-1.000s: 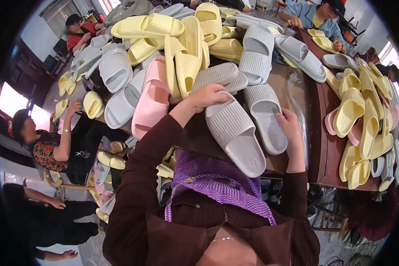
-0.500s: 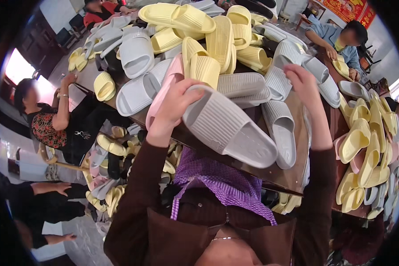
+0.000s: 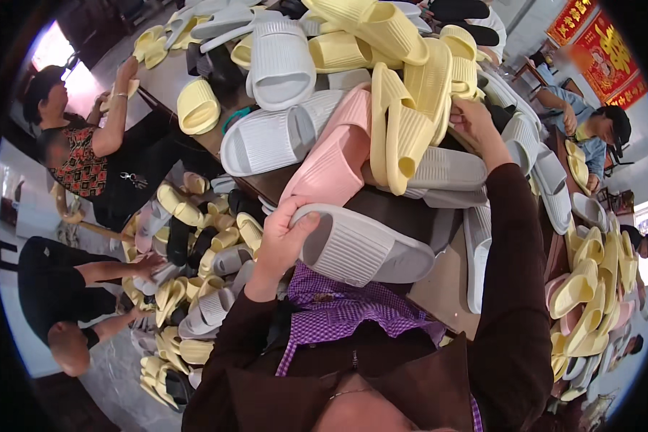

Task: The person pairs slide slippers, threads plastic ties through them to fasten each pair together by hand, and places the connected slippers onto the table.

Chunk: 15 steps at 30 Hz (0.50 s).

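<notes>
My left hand (image 3: 282, 241) is closed on the heel end of a grey slipper (image 3: 349, 248), thumb over its rim, in front of my purple checked apron. Above it a pink slipper (image 3: 331, 165) leans against a yellow pair (image 3: 403, 129). My right hand (image 3: 475, 126) reaches into the heap with curled fingers, just below another yellow slipper (image 3: 463, 75). What its fingertips pinch, if anything, is hidden. Below that hand lie ribbed grey slippers (image 3: 446, 169).
More slippers are heaped on the table (image 3: 439, 291) and in a pile (image 3: 194, 288) on the left. To the right is a stack of yellow ones (image 3: 583, 281). One person sits at left (image 3: 86, 151), another bends low at left (image 3: 57, 295); a third works at right (image 3: 587, 137).
My left hand has drawn the grey slipper lower, toward my body. My right hand has reached forward into the heap beside the yellow slippers. The whole view has shifted.
</notes>
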Each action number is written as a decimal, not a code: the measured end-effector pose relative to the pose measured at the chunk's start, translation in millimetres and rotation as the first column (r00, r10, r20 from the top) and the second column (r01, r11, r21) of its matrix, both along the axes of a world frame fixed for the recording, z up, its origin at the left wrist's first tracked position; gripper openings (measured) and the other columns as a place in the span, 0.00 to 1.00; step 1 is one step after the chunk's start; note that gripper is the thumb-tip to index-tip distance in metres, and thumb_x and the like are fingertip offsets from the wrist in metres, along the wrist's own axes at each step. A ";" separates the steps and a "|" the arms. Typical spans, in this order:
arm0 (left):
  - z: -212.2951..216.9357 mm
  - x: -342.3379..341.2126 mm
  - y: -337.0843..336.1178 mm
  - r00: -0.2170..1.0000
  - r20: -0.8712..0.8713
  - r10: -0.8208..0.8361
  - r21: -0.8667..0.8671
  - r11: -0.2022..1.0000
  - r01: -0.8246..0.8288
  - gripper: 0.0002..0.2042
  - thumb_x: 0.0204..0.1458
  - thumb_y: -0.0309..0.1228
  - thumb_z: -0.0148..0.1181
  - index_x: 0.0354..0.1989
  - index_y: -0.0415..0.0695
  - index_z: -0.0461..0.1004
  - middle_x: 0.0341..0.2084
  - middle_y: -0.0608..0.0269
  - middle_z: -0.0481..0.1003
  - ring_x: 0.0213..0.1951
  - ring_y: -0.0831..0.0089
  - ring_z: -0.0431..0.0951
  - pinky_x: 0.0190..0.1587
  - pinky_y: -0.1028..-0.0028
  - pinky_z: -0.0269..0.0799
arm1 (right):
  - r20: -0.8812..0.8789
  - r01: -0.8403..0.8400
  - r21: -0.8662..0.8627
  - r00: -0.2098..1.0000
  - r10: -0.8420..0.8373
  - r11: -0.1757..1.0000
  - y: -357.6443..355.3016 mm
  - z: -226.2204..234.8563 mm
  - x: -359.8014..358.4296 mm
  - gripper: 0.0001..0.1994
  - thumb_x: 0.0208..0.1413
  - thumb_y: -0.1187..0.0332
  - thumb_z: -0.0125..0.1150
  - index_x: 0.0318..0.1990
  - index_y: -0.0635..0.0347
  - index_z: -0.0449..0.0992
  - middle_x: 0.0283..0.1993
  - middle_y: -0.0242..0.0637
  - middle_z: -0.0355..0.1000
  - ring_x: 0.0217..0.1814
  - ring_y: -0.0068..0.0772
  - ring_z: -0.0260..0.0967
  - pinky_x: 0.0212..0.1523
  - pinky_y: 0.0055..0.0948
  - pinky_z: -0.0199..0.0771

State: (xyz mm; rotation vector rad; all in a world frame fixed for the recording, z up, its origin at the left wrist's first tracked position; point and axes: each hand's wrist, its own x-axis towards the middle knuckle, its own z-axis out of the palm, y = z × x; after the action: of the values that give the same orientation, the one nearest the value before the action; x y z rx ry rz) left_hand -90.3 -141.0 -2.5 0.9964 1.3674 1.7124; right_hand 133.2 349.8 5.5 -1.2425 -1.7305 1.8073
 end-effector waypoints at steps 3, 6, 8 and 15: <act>-12.2 -6.9 1.0 0.999 -0.010 0.033 -0.001 0.999 -0.033 0.12 0.53 0.28 0.57 0.44 0.35 0.70 0.32 0.70 0.72 0.34 0.84 0.69 0.39 0.84 0.64 | -0.206 0.053 -0.009 0.977 -0.054 0.999 -7.8 17.2 -16.6 0.14 0.57 0.64 0.52 0.49 0.58 0.69 0.37 0.33 0.72 0.33 0.30 0.71 0.29 0.27 0.71; -10.8 -14.2 6.5 1.000 0.002 0.023 -0.039 0.999 -0.023 0.12 0.54 0.28 0.57 0.43 0.35 0.70 0.32 0.70 0.72 0.35 0.84 0.69 0.40 0.84 0.64 | -0.367 0.167 0.079 0.921 -0.127 0.983 -14.9 50.8 -27.4 0.19 0.58 0.66 0.51 0.56 0.58 0.63 0.47 0.36 0.70 0.43 0.31 0.70 0.36 0.29 0.70; -12.8 -16.2 7.2 1.000 -0.005 0.013 -0.040 0.999 -0.014 0.12 0.54 0.28 0.57 0.43 0.35 0.70 0.33 0.70 0.72 0.35 0.84 0.69 0.40 0.84 0.64 | -0.420 0.181 0.105 0.900 -0.121 0.978 -10.3 58.7 -39.8 0.21 0.57 0.68 0.50 0.58 0.59 0.60 0.51 0.38 0.68 0.47 0.32 0.68 0.40 0.29 0.70; -11.0 -16.5 10.0 0.999 0.035 0.021 -0.050 0.999 -0.020 0.11 0.54 0.28 0.56 0.43 0.36 0.70 0.33 0.70 0.73 0.35 0.84 0.70 0.40 0.84 0.64 | -0.294 0.225 0.226 0.943 -0.154 0.948 15.5 51.5 -54.6 0.19 0.54 0.73 0.51 0.55 0.57 0.65 0.45 0.31 0.69 0.42 0.25 0.69 0.40 0.29 0.70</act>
State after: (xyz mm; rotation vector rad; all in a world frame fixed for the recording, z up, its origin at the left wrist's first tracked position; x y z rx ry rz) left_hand -106.8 -131.0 -13.6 0.9236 1.3950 1.6953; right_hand 78.6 365.3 57.0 -0.9672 -1.5702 1.5055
